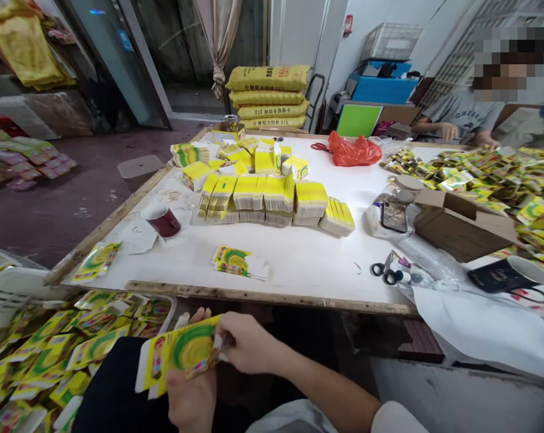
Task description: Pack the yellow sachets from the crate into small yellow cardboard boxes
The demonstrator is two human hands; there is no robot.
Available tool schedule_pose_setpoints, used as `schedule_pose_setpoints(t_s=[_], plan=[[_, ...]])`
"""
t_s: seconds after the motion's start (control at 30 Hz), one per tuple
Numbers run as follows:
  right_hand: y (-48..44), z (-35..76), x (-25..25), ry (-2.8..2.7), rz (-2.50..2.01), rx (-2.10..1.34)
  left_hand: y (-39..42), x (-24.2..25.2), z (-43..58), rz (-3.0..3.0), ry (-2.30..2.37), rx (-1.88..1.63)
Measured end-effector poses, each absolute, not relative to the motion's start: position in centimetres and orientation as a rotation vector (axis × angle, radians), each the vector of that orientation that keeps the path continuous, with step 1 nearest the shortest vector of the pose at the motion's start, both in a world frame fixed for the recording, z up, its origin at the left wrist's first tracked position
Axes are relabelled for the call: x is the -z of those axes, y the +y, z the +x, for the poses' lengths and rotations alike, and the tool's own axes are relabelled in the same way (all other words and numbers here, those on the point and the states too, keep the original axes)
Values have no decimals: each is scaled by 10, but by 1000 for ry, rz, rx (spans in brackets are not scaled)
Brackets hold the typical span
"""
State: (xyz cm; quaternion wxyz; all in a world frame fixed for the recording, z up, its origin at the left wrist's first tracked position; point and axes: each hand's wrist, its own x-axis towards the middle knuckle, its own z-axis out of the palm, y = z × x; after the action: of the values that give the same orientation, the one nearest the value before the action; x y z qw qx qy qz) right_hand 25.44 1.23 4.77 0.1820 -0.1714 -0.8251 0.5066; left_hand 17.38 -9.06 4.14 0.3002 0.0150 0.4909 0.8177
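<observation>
Low in front of the table, my left hand (191, 391) holds yellow-green printed cartons (182, 352) from below, its thumb on the near side and fingertips showing past the far edge. They look flat, with white flaps at the left end. My right hand (242, 343) pinches the right end of the same cartons, where the edge is partly hidden by its fingers. Beyond my hands, a small pile of flat cartons (238, 263) lies near the table's front edge.
A white basket (14, 282) of cartons stands at the left. On the table (200, 288) are stacked carton bundles (278, 192), a red mug (163, 221), scissors (384, 272), a phone (393, 216), an open cardboard box (461, 234) and a dark mug (502, 276). Across it sits another person (468, 114).
</observation>
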Motion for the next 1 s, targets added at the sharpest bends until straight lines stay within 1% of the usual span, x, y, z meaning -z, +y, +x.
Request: schedule_pose_setpoints(t_s=[0.17,0.33,0.57,0.67,0.77,0.9,1.0], plan=[[-15,255,-32,-2220,-593,-1535,-91,-48,178,7,1303,-2266],[-17,264,-35,-2148,-649,-1622,-90,-40,183,-154,1340,-2190],[-6,281,-29,-2233,-541,-1671,-89,-30,199,67,1203,-2171],[-3,286,-24,-2298,-500,-1624,-90,-29,205,40,1112,-2262],[-1,291,-21,-2380,-484,-1505,-92,-28,210,64,1101,-2324],[1,293,-20,-2489,-479,-1272,-93,-22,212,170,1103,-2351],[3,294,-19,-2530,-492,-1197,-94,-19,211,209,1045,-2335]])
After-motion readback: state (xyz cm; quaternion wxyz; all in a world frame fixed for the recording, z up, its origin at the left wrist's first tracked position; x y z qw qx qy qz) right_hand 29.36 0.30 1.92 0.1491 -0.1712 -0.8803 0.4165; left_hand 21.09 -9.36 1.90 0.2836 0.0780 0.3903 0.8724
